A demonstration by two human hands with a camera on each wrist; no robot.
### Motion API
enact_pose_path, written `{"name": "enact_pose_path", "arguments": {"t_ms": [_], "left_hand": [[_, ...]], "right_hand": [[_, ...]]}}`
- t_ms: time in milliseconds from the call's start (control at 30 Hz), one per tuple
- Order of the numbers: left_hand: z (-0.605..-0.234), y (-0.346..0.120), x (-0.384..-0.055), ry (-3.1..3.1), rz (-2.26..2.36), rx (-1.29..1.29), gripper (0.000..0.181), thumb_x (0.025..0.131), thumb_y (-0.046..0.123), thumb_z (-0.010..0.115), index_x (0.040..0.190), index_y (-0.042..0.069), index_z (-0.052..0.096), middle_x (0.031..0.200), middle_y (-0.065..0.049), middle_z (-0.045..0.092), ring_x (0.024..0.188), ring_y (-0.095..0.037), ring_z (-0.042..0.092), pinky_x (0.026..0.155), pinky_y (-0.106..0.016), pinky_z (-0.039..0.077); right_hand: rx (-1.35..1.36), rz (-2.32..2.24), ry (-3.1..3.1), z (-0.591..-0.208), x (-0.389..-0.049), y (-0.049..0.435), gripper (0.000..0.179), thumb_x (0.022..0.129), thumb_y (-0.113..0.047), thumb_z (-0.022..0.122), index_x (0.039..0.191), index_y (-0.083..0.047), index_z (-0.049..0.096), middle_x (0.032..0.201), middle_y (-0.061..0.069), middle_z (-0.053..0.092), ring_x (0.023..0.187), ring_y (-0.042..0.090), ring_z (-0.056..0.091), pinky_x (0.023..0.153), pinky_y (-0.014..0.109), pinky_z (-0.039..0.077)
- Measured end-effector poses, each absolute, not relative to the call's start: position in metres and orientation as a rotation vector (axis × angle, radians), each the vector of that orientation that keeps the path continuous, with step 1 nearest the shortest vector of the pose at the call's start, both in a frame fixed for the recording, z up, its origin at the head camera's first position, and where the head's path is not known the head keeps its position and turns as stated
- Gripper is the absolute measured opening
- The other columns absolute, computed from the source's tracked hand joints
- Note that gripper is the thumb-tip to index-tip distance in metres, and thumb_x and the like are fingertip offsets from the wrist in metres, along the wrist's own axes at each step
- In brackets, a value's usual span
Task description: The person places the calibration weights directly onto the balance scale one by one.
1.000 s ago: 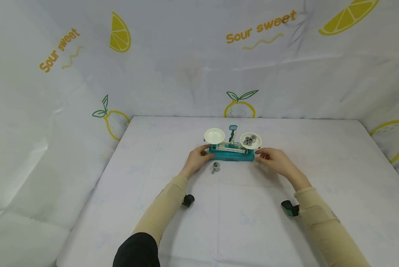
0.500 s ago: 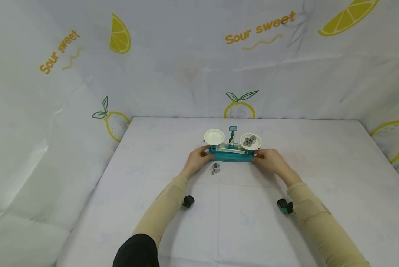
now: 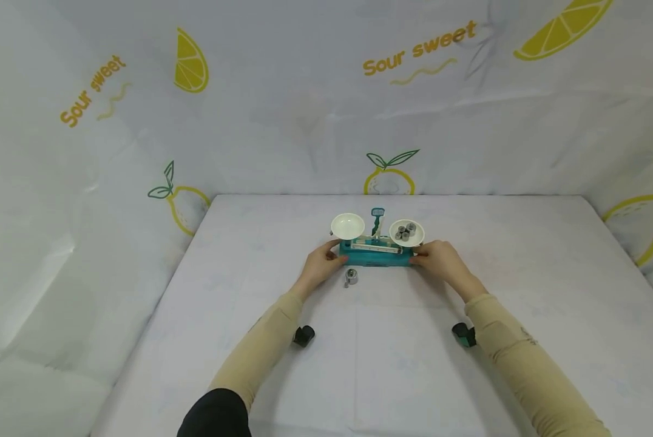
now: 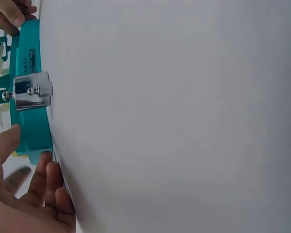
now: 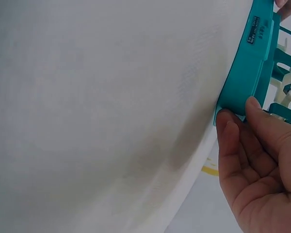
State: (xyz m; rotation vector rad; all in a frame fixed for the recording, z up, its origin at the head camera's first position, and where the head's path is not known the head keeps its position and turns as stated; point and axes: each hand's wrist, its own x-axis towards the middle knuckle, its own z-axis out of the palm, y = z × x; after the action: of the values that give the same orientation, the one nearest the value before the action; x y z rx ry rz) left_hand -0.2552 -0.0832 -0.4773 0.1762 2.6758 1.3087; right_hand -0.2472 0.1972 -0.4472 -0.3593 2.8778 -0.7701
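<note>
A teal balance scale (image 3: 375,258) stands toward the far side of the table. Its left pan (image 3: 348,226) holds nothing, while several small metal weights (image 3: 405,231) sit in its right pan (image 3: 414,241). My left hand (image 3: 317,268) grips the left end of the base, thumb on the front in the left wrist view. At the opposite end, my right hand (image 5: 262,167) pinches the base (image 5: 245,73) between thumb and fingers. In front of the base stands a larger metal weight (image 3: 351,277), with a smaller weight (image 4: 45,89) beside it.
A white cloth covers the table (image 3: 403,364). Behind it hangs a white backdrop (image 3: 294,139) printed with lemons and lettering. Black wrist devices (image 3: 304,335) are worn on both forearms.
My right hand has moved left and taken hold of the base's right end. The left hand keeps its grip on the left end. The head view has shifted slightly.
</note>
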Motion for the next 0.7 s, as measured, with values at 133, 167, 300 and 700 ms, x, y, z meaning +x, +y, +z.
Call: {"name": "enact_pose_path", "arguments": {"t_ms": [133, 167, 300, 700], "left_hand": [[-0.476, -0.088, -0.244, 2.679, 1.387, 0.169, 0.055, 0.088, 0.030, 0.064, 0.135, 0.011, 0.043, 0.103, -0.011, 0.061, 0.090, -0.019, 0.059, 0.075, -0.028, 0.049], [-0.476, -0.089, -0.242, 2.679, 1.398, 0.184, 0.052, 0.088, 0.030, 0.064, 0.133, 0.011, 0.045, 0.103, -0.010, 0.061, 0.089, -0.019, 0.060, 0.074, -0.027, 0.049], [-0.474, -0.095, -0.235, 2.648, 1.377, 0.292, 0.040, 0.086, 0.030, 0.067, 0.120, 0.013, 0.055, 0.100, -0.007, 0.061, 0.087, -0.016, 0.058, 0.070, -0.025, 0.047], [-0.472, -0.089, -0.229, 2.600, 1.192, 0.435, 0.039, 0.080, 0.033, 0.073, 0.111, 0.011, 0.064, 0.100, -0.004, 0.062, 0.087, -0.014, 0.055, 0.074, -0.026, 0.046]], "right_hand": [[-0.347, -0.778, 2.861, -0.448, -0.246, 0.197, 0.029, 0.089, -0.018, 0.062, 0.107, 0.005, 0.067, 0.099, 0.022, 0.069, 0.074, 0.018, 0.058, 0.070, 0.036, 0.050], [-0.346, -0.779, 2.860, -0.448, -0.246, 0.197, 0.029, 0.089, -0.018, 0.062, 0.107, 0.005, 0.067, 0.098, 0.022, 0.069, 0.073, 0.017, 0.056, 0.069, 0.034, 0.049], [-0.334, -0.782, 2.858, -0.446, -0.245, 0.197, 0.030, 0.089, -0.018, 0.063, 0.107, 0.006, 0.066, 0.095, 0.021, 0.070, 0.070, 0.016, 0.052, 0.065, 0.030, 0.047], [-0.288, -0.764, 2.861, -0.445, -0.246, 0.195, 0.030, 0.089, -0.018, 0.063, 0.105, 0.006, 0.067, 0.104, 0.023, 0.067, 0.076, 0.020, 0.057, 0.070, 0.035, 0.049]]}}
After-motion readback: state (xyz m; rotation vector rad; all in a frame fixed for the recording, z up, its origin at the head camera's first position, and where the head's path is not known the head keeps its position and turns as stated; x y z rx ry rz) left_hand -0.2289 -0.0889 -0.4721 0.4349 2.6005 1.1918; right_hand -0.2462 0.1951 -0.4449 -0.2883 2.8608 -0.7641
